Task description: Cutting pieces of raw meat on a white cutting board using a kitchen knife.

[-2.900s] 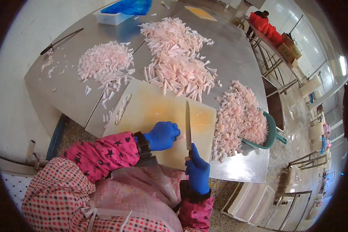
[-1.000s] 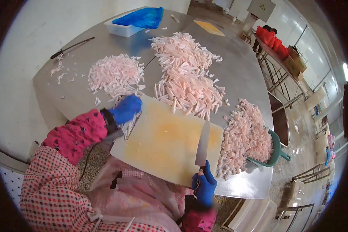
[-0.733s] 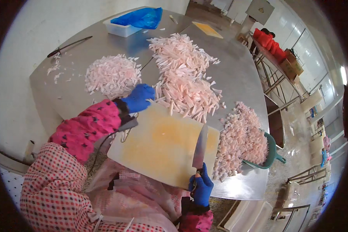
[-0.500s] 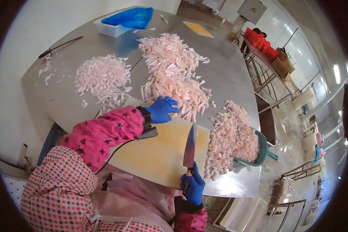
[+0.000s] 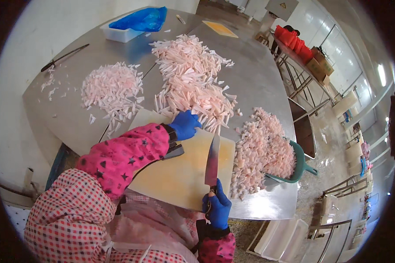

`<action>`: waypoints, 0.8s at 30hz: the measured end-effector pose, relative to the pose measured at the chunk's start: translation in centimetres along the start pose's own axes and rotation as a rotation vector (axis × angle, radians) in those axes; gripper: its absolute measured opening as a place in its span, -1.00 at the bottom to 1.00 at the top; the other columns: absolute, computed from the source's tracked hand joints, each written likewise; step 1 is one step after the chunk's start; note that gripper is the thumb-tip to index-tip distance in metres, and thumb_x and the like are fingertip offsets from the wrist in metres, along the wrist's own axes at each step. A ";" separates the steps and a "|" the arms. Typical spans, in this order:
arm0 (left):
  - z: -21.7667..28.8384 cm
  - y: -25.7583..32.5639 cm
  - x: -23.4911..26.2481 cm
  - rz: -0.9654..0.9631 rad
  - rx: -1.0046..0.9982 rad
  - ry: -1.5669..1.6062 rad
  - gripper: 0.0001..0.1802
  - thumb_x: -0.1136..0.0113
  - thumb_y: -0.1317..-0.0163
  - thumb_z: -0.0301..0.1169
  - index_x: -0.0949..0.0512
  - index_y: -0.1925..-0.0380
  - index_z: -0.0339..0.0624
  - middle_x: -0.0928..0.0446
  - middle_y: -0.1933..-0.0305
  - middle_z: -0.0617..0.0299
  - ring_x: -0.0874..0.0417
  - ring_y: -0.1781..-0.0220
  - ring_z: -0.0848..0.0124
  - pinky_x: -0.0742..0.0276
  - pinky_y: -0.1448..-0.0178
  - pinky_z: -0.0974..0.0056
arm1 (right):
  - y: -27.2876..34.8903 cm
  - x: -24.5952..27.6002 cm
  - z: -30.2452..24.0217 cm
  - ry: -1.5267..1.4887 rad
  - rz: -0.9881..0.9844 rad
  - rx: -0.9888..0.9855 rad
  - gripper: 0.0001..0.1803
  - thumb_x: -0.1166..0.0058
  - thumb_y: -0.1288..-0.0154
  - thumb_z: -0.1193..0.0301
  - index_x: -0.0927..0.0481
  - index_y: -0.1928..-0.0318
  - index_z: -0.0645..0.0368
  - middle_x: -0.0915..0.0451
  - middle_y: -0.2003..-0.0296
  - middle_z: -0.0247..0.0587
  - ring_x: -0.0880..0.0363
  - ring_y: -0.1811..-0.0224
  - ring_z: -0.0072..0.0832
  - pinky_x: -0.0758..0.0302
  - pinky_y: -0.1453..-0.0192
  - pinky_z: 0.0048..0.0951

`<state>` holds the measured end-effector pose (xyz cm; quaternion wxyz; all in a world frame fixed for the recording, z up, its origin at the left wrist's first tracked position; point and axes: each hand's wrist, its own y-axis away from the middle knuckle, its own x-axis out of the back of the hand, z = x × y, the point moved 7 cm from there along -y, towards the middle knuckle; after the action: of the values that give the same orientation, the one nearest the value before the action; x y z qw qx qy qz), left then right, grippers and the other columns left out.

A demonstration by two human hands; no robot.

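Observation:
My left hand (image 5: 185, 125), in a blue glove, is at the near edge of a big heap of pale pink meat strips (image 5: 193, 87). Its fingers are bent and drawn together; what lies under them is hidden. My right hand (image 5: 218, 205), also gloved in blue, grips a kitchen knife (image 5: 212, 160) by its handle, blade pointing away from me over the cutting board (image 5: 175, 175). The yellowed board lies in front of me. Right of it spreads a pile of small chopped pink pieces (image 5: 259, 153), partly in a green scoop (image 5: 299, 164).
A smaller heap of strips (image 5: 112, 85) lies left on the steel table (image 5: 136, 52). Beyond are a thin dark rod-like tool (image 5: 66, 57), a white tub (image 5: 118, 34) with a blue bag (image 5: 145, 19), and another yellow board (image 5: 220, 29). A white bin (image 5: 281, 239) stands below the table's right corner.
The fingers of my left hand have drawn closer together at the heap's edge. The knife in my right hand has shifted slightly left over the board. The whole view has moved a little.

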<state>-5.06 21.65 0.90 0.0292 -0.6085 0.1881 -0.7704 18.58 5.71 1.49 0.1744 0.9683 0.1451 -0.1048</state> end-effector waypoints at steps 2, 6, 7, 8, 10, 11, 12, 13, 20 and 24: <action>0.8 1.8 1.3 0.077 -0.099 0.074 -0.76 -0.08 0.16 -0.36 -0.58 0.39 0.03 -0.43 0.35 0.22 -0.37 0.27 0.15 -0.29 0.18 0.11 | 0.1 0.1 -0.1 0.006 0.020 0.004 -0.48 0.09 -0.18 0.54 -0.26 -0.20 0.12 -0.43 0.55 -0.35 -0.29 0.64 -0.70 -0.25 0.62 -0.67; 2.1 6.6 4.0 -0.123 -0.115 0.216 -0.50 -0.12 0.17 -0.39 -0.48 0.08 -0.02 -0.41 0.12 0.14 -0.38 0.11 0.15 -0.30 -0.01 0.13 | 0.1 0.0 0.0 -0.012 0.035 0.012 -0.47 0.10 -0.15 0.54 -0.25 -0.19 0.23 -0.43 0.62 -0.35 -0.29 0.72 -0.69 -0.23 0.67 -0.67; 2.2 7.8 4.8 -0.136 -0.132 0.234 -0.45 -0.13 0.17 -0.39 -0.44 0.02 -0.03 -0.40 0.08 0.11 -0.37 0.08 0.14 -0.30 -0.04 0.13 | 0.1 -0.1 -0.1 -0.013 0.032 0.011 -0.47 0.10 -0.15 0.54 -0.25 -0.19 0.23 -0.43 0.62 -0.35 -0.29 0.72 -0.69 -0.23 0.67 -0.67; 1.8 8.6 5.2 -0.166 -0.100 0.295 -0.34 -0.16 0.15 -0.37 -0.34 -0.09 -0.04 -0.36 -0.01 0.03 -0.37 0.03 0.11 -0.27 -0.09 0.14 | 0.1 -0.2 -0.2 -0.012 0.035 0.011 -0.47 0.10 -0.15 0.54 -0.25 -0.19 0.23 -0.43 0.62 -0.35 -0.29 0.72 -0.69 -0.23 0.67 -0.68; 0.9 9.6 6.6 -0.084 -0.074 0.317 -0.30 -0.21 0.18 -0.39 -0.32 -0.11 -0.05 -0.36 -0.03 0.03 -0.37 -0.01 0.11 -0.24 -0.13 0.12 | 0.1 -0.1 -0.1 -0.009 0.031 0.029 -0.47 0.10 -0.15 0.54 -0.25 -0.19 0.23 -0.43 0.62 -0.35 -0.28 0.73 -0.68 -0.21 0.68 -0.68; 0.4 10.1 7.4 -0.035 -0.059 0.326 -0.28 -0.23 0.19 -0.40 -0.31 -0.12 -0.06 -0.36 -0.04 0.03 -0.37 -0.03 0.12 -0.22 -0.15 0.11 | 0.2 -0.1 -0.1 -0.009 0.022 0.024 -0.47 0.09 -0.15 0.54 -0.25 -0.19 0.21 -0.44 0.58 -0.35 -0.28 0.70 -0.70 -0.23 0.66 -0.68; -0.2 10.5 8.0 0.080 -0.074 0.241 -0.46 -0.17 0.14 -0.42 -0.43 0.02 -0.10 -0.41 0.06 0.04 -0.40 0.04 0.11 -0.28 -0.08 0.10 | 0.2 -0.2 -0.1 -0.009 0.014 0.019 -0.47 0.09 -0.16 0.54 -0.25 -0.19 0.19 -0.44 0.54 -0.35 -0.28 0.67 -0.71 -0.24 0.65 -0.68; -0.9 10.7 7.7 0.083 -0.078 0.211 -0.53 -0.15 0.14 -0.43 -0.46 0.09 -0.11 -0.43 0.11 0.05 -0.41 0.08 0.10 -0.30 -0.04 0.10 | 0.3 -0.3 0.0 -0.010 0.006 0.014 -0.48 0.08 -0.17 0.55 -0.25 -0.19 0.17 -0.45 0.49 -0.35 -0.28 0.63 -0.72 -0.25 0.63 -0.69; 1.8 8.5 6.3 0.079 -0.110 0.209 -0.82 -0.07 0.22 -0.51 -0.52 0.50 -0.14 -0.44 0.37 0.11 -0.43 0.26 0.11 -0.36 0.21 0.10 | 0.2 -0.1 0.0 0.025 0.034 0.019 -0.47 0.13 -0.15 0.56 -0.24 -0.19 0.22 -0.42 0.62 -0.34 -0.27 0.73 -0.69 -0.22 0.67 -0.66; 3.1 6.8 4.0 -0.069 -0.133 0.104 -0.92 -0.05 0.32 -0.53 -0.43 0.69 -0.17 -0.39 0.46 0.12 -0.42 0.36 0.12 -0.34 0.27 0.09 | 0.2 -0.2 -0.2 0.031 0.033 0.032 -0.46 0.15 -0.13 0.58 -0.24 -0.19 0.22 -0.41 0.62 -0.36 -0.27 0.73 -0.69 -0.22 0.66 -0.66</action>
<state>-4.36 13.48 2.95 -0.0478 -0.5742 0.2190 -0.7874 18.50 5.53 1.75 0.1581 0.9747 0.1302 -0.0893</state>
